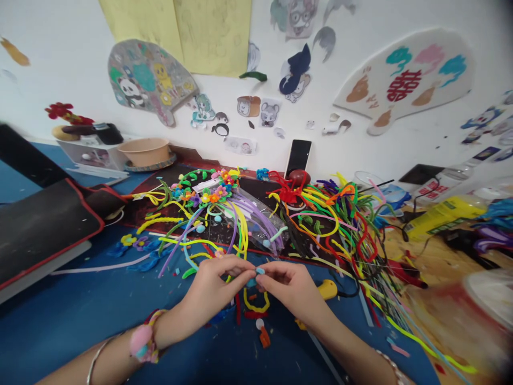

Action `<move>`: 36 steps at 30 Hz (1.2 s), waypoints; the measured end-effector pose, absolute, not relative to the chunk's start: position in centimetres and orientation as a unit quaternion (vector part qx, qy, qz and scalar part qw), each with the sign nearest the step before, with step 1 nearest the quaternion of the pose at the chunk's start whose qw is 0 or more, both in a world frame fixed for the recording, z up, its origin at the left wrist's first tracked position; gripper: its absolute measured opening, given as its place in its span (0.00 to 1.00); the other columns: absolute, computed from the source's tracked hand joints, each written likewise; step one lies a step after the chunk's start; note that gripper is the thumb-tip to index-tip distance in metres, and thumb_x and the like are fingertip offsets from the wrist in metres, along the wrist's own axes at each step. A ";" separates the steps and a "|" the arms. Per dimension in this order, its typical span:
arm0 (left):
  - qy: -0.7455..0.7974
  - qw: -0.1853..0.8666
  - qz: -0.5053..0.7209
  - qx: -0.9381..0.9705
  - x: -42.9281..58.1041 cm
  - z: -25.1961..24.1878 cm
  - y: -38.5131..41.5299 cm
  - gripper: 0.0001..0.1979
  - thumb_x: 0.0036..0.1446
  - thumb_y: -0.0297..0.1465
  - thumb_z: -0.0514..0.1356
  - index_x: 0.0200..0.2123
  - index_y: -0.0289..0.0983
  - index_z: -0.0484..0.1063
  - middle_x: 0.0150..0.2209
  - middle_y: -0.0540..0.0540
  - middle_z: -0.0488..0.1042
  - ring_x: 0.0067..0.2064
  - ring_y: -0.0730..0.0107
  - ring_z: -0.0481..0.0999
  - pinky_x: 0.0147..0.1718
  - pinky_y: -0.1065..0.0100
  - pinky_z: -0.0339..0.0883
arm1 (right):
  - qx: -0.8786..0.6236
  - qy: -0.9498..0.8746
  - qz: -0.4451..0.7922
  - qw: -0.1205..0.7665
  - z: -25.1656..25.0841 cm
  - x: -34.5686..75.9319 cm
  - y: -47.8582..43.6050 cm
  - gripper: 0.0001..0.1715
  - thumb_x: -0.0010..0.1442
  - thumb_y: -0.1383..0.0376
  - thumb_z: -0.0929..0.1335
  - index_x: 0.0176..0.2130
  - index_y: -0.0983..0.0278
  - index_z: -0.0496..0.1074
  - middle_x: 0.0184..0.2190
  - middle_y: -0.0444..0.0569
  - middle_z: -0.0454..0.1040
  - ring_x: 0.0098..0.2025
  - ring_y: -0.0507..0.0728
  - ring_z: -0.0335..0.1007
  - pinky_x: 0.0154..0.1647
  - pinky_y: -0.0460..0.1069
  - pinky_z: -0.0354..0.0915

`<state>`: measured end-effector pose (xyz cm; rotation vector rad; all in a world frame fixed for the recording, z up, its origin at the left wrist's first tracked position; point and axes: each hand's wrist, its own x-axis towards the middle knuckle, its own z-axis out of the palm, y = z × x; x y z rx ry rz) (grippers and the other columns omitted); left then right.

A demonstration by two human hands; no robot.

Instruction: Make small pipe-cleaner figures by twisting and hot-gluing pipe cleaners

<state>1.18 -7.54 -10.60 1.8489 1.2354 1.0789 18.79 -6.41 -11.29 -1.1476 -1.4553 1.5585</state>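
My left hand (218,279) and my right hand (295,291) meet above the blue table, fingertips almost touching. Between them they pinch a small light blue fuzzy piece (260,271), which looks like pipe cleaner; most of it is hidden by the fingers. Just below the fingers lies a bent yellow pipe cleaner (257,309). A small orange piece (264,338) is on the table nearer to me. Beyond my hands, pipe-cleaner flowers (206,198) and purple stems rest on a clear plastic bag.
A tangle of coloured pipe cleaners (348,214) spreads at the right. The yellow tool (327,289) with a black cable lies beside my right wrist. A phone (298,156) leans on the wall. A beige bowl (145,152) stands back left, a yellow packet (444,215) far right.
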 end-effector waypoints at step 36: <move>0.486 0.563 0.238 0.625 -0.1 -9.3 -6.6 0.11 0.54 0.36 0.57 0.26 0.34 0.72 0.19 0.51 0.71 0.21 0.73 0.71 0.21 0.74 0.61 | -0.445 -0.767 0.264 0.380 -10.9 18.2 -8.0 0.07 0.53 0.72 0.68 0.32 0.63 0.77 0.25 0.45 0.77 0.28 0.53 0.72 0.30 0.46 0.64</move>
